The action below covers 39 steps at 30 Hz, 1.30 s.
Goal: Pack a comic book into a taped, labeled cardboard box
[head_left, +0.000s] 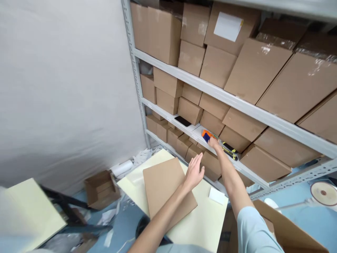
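My right hand (212, 142) reaches out to the middle shelf, with its fingers closed on an orange and dark blue tool (206, 135) that looks like a tape dispenser; part of it is hidden by the hand. Beside that hand lie black and yellow utility knives (230, 153). My left hand (194, 173) is held over the far right side of a flat piece of cardboard (164, 186), fingers stretched out and holding nothing. The cardboard rests on a pale yellow table (204, 225). Whether the left hand touches it, I cannot tell.
Brown boxes (191, 58) fill the grey metal shelves (226, 94). A black phone-like slab (182, 121) lies on the middle shelf. A small white block (216, 195) sits on the table. An open carton (102, 189) stands on the floor at left, another (292, 228) at lower right.
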### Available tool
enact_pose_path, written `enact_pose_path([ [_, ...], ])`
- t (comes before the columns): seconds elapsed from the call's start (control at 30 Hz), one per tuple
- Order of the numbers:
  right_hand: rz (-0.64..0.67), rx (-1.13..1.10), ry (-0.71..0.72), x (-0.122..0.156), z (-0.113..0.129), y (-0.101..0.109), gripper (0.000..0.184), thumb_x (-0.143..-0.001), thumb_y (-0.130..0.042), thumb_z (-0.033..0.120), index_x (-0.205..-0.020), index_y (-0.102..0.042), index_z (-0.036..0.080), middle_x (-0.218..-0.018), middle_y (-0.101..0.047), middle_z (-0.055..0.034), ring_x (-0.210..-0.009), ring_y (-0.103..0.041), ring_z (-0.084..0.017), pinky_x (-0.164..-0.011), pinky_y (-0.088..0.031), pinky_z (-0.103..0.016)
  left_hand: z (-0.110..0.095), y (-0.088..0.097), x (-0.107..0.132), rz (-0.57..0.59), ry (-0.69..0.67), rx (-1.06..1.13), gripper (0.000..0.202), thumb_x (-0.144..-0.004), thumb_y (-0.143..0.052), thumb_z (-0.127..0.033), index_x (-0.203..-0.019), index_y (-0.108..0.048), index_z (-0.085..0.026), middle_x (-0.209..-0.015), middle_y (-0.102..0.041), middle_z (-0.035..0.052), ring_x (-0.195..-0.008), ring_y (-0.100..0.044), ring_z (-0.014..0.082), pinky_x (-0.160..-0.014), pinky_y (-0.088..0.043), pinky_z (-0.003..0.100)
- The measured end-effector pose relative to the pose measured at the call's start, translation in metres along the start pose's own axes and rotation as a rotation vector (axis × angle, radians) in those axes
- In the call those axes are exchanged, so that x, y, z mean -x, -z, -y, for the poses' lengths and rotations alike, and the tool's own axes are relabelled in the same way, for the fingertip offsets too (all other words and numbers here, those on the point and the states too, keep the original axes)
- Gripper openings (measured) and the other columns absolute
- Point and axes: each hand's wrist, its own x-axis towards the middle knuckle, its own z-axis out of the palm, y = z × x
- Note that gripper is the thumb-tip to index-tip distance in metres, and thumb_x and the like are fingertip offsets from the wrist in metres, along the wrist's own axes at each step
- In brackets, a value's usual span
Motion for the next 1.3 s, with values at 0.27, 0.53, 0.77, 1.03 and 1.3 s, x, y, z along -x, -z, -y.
enact_pose_path([
  [0.27,-0.426,-0.508,0.108,0.062,-0.059,-0.124,0.068,-0.113,-0.037,0.051,-0.171,-0.031,0.016,-0.177,-0.039,-0.0209,-0.167,-0.029,-0.033,-0.137,-0.02,-0.062,0.048,0.024,0.148,0.119,0.264,-0.054,0.067,-0.108,-0.053,-0.037,-0.17,-0.041,-0.015,-0.17,-0.052,0.021,-0.16,-0.048,0.0348,-0.135,-0.037,0.059],
  [0.53,-0.086,-1.146,-0.513,0.325,-0.079,-0.344,0.112,-0.096,-0.03,0.096,-0.167,-0.046,0.01,-0.173,-0.046,-0.0241,-0.163,-0.041,-0.038,-0.14,-0.023,-0.058,0.056,0.015,0.223,0.505,0.227,-0.206,0.081,-0.108,-0.055,-0.061,-0.174,-0.036,-0.019,-0.179,-0.039,0.0188,-0.172,-0.024,0.0366,-0.14,-0.017,0.064],
  [0.77,0.229,-1.398,-0.533,0.38,-0.012,-0.386,0.122,-0.092,-0.025,0.102,-0.178,-0.028,0.015,-0.186,-0.024,-0.0105,-0.174,-0.019,-0.028,-0.144,-0.01,-0.044,0.058,-0.006,0.21,0.684,0.072,-0.33,0.067,-0.11,-0.052,-0.053,-0.168,-0.051,-0.019,-0.182,-0.033,0.0144,-0.174,-0.015,0.0342,-0.142,-0.01,0.06],
  [1.03,0.156,-1.502,-0.515,0.313,-0.042,-0.374,0.116,-0.093,-0.019,0.101,-0.162,-0.059,0.018,-0.171,-0.054,-0.0103,-0.165,-0.042,-0.029,-0.141,-0.021,-0.043,0.056,-0.015,0.215,0.683,0.062,-0.41,0.067,-0.11,-0.051,-0.05,-0.169,-0.049,-0.018,-0.182,-0.032,0.015,-0.175,-0.012,0.0325,-0.142,-0.008,0.06],
  [1.3,0.493,-1.593,-0.35,0.261,-0.075,-0.359,0.104,-0.098,-0.041,0.093,-0.149,-0.071,0.008,-0.165,-0.058,-0.0151,-0.162,-0.047,-0.037,-0.142,-0.019,-0.048,0.051,-0.022,0.218,0.673,0.091,-0.375,0.068,-0.107,-0.053,-0.047,-0.169,-0.048,-0.018,-0.183,-0.03,0.0141,-0.175,-0.009,0.032,-0.142,-0.005,0.061],
])
